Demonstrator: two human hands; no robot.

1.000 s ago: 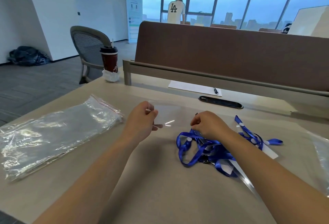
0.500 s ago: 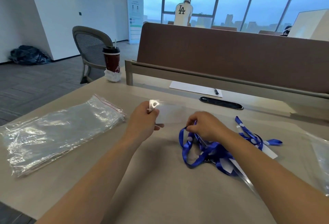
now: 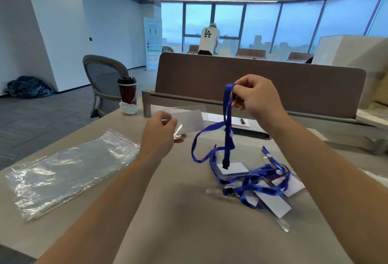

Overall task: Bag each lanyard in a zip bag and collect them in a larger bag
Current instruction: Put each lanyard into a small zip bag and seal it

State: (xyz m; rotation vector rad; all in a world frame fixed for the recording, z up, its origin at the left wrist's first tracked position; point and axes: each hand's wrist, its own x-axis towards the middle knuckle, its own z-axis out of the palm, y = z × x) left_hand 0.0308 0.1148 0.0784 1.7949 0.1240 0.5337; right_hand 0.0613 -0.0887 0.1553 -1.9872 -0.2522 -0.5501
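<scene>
- Blue strap of one lanyard (image 3: pixel 227 129) hangs from the right hand (image 3: pixel 255 100), which pinches the top fold between its thumb and curled fingers, high above the table (image 3: pixel 189 232).
- From that pinch the strap drops straight to a black clip on a clear badge holder (image 3: pixel 231 168). The holder sits tilted at the left edge of the pile of lanyards (image 3: pixel 264 184), and whether it has left the pile cannot be told. A loose loop of the strap sags out to its left.
- Curled fingers of the left hand (image 3: pixel 160 131) pinch the left edge of a small zip bag (image 3: pixel 186 121). The bag is held up off the table, just left of the hanging strap, with a gap between them.
- The pile lies under the right forearm, with white cards poking out of it toward the near right.
- A stack of large clear bags (image 3: pixel 63 171) with red zip lines lies flat at the left. Its long side runs close along the table's left edge, well apart from the pile.
- Bare tabletop lies between the stack and the pile and runs to the near edge, crossed only by the two forearms.
- A brown divider panel (image 3: pixel 273 87) closes the far edge behind both hands. A white sheet (image 3: pixel 239 122) with a pen on it lies at its foot.
- A dark red cup (image 3: pixel 127 91) stands at the far-left corner beside the divider's end, and a grey chair (image 3: pixel 102 77) stands behind it on the floor.
</scene>
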